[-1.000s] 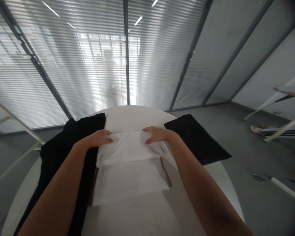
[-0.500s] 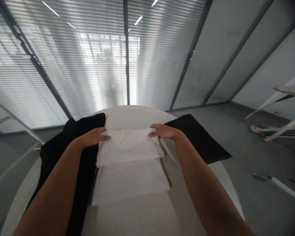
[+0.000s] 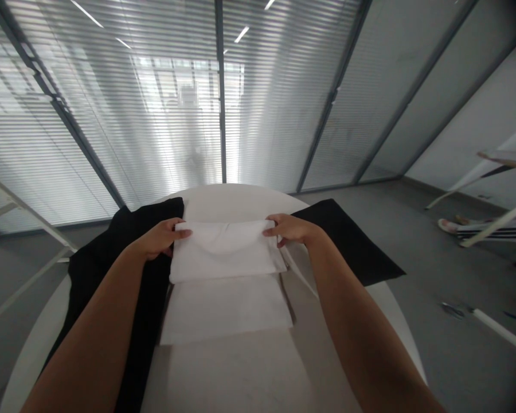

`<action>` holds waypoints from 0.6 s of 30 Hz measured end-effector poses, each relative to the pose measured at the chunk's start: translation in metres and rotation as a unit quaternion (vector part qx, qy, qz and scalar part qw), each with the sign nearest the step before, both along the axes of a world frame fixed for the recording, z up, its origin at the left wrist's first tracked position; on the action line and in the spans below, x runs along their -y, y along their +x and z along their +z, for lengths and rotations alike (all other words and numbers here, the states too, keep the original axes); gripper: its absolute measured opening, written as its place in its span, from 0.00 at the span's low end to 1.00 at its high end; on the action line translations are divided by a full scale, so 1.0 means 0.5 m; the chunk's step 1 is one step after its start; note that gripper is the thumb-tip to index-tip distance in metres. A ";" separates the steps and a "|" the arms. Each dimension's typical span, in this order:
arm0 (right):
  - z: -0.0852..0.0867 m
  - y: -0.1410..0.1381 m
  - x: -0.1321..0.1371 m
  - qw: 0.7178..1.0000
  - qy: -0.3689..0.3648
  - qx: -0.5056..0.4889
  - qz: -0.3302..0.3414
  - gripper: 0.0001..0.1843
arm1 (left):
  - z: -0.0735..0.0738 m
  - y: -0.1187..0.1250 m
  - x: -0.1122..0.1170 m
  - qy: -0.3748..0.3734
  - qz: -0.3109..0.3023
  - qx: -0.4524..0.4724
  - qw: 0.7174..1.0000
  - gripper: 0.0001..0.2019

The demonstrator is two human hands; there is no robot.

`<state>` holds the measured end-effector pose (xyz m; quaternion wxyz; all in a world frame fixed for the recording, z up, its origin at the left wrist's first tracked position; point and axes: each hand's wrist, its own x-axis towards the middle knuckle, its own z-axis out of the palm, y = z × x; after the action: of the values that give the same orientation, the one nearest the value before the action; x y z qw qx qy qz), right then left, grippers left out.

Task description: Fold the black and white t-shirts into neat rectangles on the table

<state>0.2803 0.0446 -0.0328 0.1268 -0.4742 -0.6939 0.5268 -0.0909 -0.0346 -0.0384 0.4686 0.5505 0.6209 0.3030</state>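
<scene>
A white folded cloth (image 3: 227, 249) hangs between my hands over the middle of the table, its lower layer reaching toward me. My left hand (image 3: 161, 236) pinches its far left corner between thumb and fingers. At the far right corner, my right hand (image 3: 293, 228) grips in the same way. Beside and partly under my left arm lies a black cloth (image 3: 112, 244), draped over the table's left side. Another black cloth piece (image 3: 346, 241) lies past my right wrist, one corner sticking out over the table edge.
The round white table (image 3: 241, 198) stands before a glass partition with blinds (image 3: 266, 115). A white metal frame (image 3: 38, 221) is at the left. On the floor to the right lie scissors (image 3: 452, 310) and a white rod (image 3: 501, 332). Chair legs (image 3: 499, 223) stand farther back.
Both hands have lifted the white cloth slightly and drawn it away from me. Its near edge has shifted toward the far side. The black cloths look unmoved.
</scene>
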 end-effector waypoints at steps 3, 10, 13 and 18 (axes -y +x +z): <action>0.007 -0.006 -0.006 0.995 0.046 -0.065 -0.056 0.17 | -0.005 0.000 -0.014 0.115 0.053 0.016 0.992 0.27; 0.037 0.019 0.000 0.978 0.136 -0.150 -0.048 0.17 | 0.021 -0.009 -0.003 0.213 0.092 0.095 0.968 0.24; 0.084 0.046 0.033 0.985 0.136 -0.085 0.057 0.17 | 0.043 -0.045 0.022 0.186 0.035 0.113 0.975 0.12; 0.158 0.069 0.080 0.986 0.072 0.007 0.148 0.15 | 0.089 -0.099 0.058 0.108 -0.078 0.136 0.982 0.12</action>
<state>0.3149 0.0046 0.0460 0.0764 -0.3598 -0.7937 0.4845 -0.1403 -0.0638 0.0063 0.5084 0.5986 0.4701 0.4027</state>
